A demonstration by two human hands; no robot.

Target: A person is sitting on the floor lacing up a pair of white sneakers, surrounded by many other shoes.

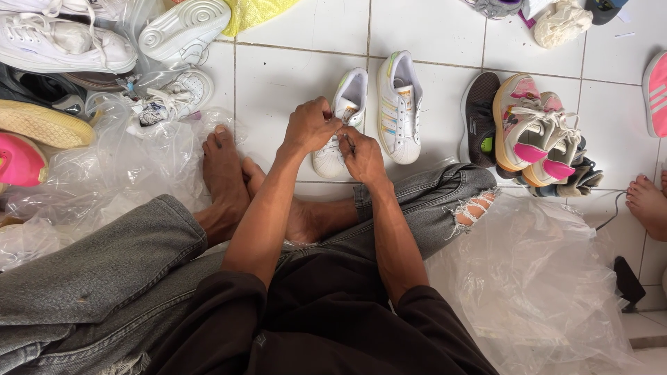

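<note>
hands: left hand (309,127) + right hand (361,156) both pinching laces of 1 white sneaker (340,125) | 1 matching sneaker (399,107) just beside | tiled floor (278,76)

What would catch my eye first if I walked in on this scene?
Probably both hands, left hand and right hand, working at the laces of a white sneaker on the tiled floor. Its twin lies just right, with a pink-trimmed pair farther right and crumpled clear plastic around the legs.

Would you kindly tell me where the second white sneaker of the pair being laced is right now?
In the head view, the second white sneaker lies on the white tiled floor just right of the sneaker being laced, left of the dark grey shoe.
</note>
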